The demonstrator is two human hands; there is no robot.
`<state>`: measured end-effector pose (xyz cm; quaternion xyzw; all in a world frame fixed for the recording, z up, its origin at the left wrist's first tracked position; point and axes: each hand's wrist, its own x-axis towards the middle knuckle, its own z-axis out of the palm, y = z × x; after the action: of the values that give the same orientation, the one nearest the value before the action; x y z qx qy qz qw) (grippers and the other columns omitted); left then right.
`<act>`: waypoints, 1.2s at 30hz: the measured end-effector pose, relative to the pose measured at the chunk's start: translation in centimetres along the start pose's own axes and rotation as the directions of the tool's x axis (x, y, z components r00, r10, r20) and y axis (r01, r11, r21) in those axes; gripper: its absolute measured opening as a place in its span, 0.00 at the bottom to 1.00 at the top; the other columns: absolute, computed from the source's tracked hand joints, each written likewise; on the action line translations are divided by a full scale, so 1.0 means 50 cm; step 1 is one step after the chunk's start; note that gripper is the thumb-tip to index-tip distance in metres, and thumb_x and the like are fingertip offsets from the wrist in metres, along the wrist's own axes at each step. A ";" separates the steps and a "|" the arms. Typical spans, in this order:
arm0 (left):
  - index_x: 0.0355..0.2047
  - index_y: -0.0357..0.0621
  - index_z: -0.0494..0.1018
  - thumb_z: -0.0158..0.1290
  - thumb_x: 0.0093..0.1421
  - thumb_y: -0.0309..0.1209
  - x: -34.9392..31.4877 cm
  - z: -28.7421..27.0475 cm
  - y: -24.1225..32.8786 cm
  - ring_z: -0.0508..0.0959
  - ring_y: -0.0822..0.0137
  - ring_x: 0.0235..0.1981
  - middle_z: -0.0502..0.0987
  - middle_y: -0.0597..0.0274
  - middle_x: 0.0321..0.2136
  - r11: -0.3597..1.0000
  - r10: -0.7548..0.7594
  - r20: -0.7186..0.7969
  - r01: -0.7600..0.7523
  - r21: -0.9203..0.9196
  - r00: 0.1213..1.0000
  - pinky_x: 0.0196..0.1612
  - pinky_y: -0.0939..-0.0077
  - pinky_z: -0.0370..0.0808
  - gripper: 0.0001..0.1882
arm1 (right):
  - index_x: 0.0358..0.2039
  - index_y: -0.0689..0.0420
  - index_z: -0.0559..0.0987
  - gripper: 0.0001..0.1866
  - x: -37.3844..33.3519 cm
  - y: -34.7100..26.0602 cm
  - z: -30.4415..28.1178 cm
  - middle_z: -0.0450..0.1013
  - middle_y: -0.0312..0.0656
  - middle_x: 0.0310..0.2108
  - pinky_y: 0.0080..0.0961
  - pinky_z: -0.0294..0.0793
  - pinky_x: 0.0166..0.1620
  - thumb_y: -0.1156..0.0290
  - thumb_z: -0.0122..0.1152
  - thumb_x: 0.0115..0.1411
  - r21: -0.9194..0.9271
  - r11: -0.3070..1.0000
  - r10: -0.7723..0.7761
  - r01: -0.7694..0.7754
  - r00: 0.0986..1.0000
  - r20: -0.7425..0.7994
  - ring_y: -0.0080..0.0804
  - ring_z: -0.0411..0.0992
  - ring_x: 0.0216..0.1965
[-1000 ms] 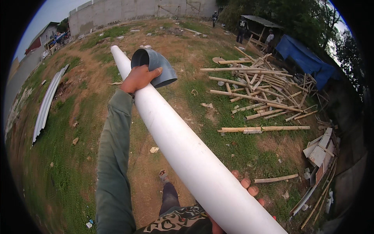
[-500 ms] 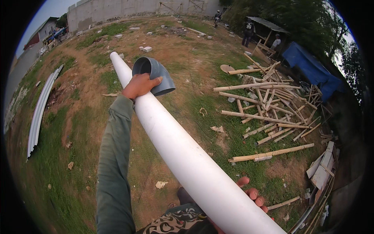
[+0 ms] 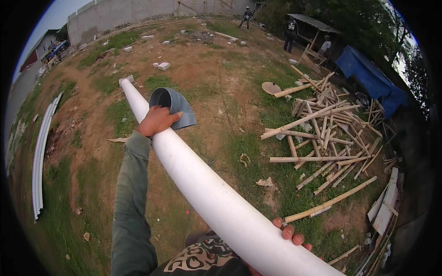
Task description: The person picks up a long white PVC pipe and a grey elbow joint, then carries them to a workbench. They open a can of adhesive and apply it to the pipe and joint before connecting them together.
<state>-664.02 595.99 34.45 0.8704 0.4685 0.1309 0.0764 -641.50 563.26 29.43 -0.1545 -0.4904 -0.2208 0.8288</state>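
Note:
A long white plastic pipe (image 3: 207,188) slants across the view, from the lower right at my body to the far upper left. My left hand (image 3: 155,120) is closed on a grey pipe elbow (image 3: 182,105), with the thumb over its side and the fingers inside its round mouth. The wrist and elbow rest over the pipe's top, toward its far part. Under the pipe's near end, my right hand (image 3: 293,233) supports it. Only its fingertips show curled up along the pipe's right side; the palm is hidden.
On the right lies a messy pile of bamboo poles (image 3: 322,133), with stacked boards (image 3: 384,207) nearer me. Corrugated sheets (image 3: 45,156) lie on the left. Beyond stand a blue tarp (image 3: 370,76), several people (image 3: 291,34) by a shelter, and a concrete wall (image 3: 124,18).
My view has shifted as I move over the ground. My left hand and the elbow sit slightly lower and further left in view. Both hands keep their hold.

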 end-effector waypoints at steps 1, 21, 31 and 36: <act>0.34 0.33 0.81 0.44 0.66 0.58 0.047 0.009 -0.025 0.75 0.39 0.44 0.80 0.40 0.34 0.999 0.050 -0.008 -0.050 0.002 0.999 0.54 0.54 0.64 0.35 | 0.69 0.62 0.47 0.54 -0.005 0.052 0.028 0.60 0.53 0.62 0.51 0.70 0.58 0.27 0.40 0.61 -0.004 1.000 0.012 -0.012 1.000 -0.007 0.48 0.66 0.58; 0.45 0.19 0.73 0.52 0.62 0.57 0.959 0.336 -0.769 0.80 0.43 0.44 0.79 0.33 0.40 0.746 -0.273 0.395 0.452 -0.489 0.877 0.49 0.54 0.73 0.40 | 0.68 0.60 0.54 0.62 -0.127 1.078 0.502 0.66 0.55 0.57 0.56 0.72 0.59 0.30 0.68 0.46 0.233 0.758 0.625 -0.609 0.781 0.010 0.58 0.68 0.59; 0.45 0.19 0.73 0.52 0.62 0.57 1.289 0.423 -0.995 0.80 0.43 0.45 0.79 0.33 0.40 0.823 -0.411 0.434 0.531 -0.202 0.802 0.50 0.54 0.73 0.40 | 0.62 0.65 0.60 0.52 -0.231 1.546 0.565 0.70 0.54 0.52 0.45 0.82 0.49 0.38 0.70 0.50 0.188 0.555 0.807 -0.810 0.579 0.115 0.47 0.75 0.53; 0.45 0.20 0.73 0.52 0.62 0.57 1.434 0.459 -1.120 0.80 0.43 0.45 0.79 0.33 0.40 0.781 -0.503 0.424 0.606 -0.150 0.753 0.50 0.54 0.73 0.40 | 0.63 0.63 0.60 0.49 -0.318 1.904 0.654 0.68 0.54 0.54 0.47 0.81 0.49 0.43 0.70 0.52 0.333 0.408 0.793 -0.850 0.511 0.333 0.50 0.74 0.54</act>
<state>-663.93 686.40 9.44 0.6785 0.6621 0.0040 0.3182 -623.26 663.49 27.08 -0.1889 -0.4371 0.3466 0.8082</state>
